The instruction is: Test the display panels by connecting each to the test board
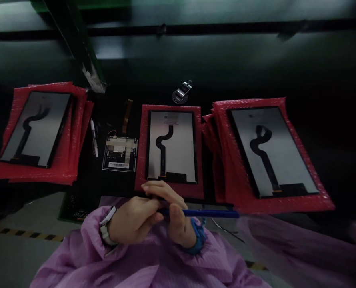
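Both hands meet at the table's near edge, in front of the middle display panel (171, 146), which lies on a red bubble-wrap sheet (142, 148). My left hand (133, 220), with a white watch on its wrist, is curled around one end of a blue pen-like tool (208, 213). My right hand (176, 218), with a blue wrist strap, grips the same tool from below. The tool sticks out to the right. Pink sleeves cover both arms.
A stack of red sheets with a panel (38, 128) lies at left, another stack with a panel (271, 150) at right. A small circuit board (119, 154), a white pen (94, 138) and a metal clip (182, 91) lie on the dark table.
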{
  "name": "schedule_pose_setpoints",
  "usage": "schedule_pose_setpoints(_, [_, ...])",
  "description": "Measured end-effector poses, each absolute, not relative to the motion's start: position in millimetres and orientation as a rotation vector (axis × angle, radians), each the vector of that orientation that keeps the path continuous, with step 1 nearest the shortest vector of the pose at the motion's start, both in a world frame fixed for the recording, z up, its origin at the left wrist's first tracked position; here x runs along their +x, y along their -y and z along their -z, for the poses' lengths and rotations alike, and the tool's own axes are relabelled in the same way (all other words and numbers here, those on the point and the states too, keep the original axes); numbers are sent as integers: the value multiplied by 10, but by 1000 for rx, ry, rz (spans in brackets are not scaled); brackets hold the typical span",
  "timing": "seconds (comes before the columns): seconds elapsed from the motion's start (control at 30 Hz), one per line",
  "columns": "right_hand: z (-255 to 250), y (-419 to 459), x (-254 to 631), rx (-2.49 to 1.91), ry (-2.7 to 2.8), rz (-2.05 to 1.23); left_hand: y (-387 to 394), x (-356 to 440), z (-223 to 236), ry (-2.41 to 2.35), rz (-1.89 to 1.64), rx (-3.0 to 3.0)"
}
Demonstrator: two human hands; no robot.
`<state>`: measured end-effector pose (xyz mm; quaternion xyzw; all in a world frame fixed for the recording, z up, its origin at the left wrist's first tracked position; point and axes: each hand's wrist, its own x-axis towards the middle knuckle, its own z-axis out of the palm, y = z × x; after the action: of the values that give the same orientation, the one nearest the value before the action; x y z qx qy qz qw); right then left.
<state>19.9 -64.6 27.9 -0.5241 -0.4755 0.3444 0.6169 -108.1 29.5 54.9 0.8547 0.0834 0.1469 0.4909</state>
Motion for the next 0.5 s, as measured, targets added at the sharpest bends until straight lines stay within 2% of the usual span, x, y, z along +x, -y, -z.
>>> schedule_pose_setpoints(0.13, [-312,600,250,-1137,1246,-794,-287,-1085,-719,-308,-315,2115])
schedule_pose_setpoints(0.33, [-491,395,531,-1220,1454,-839,-397,-997,-712,-524,-328,1889])
schedule_pose_setpoints(0.5, [-649,-30,1064,-1497,1728,-498,-1160,-1047,-682,-1179,-788,2135])
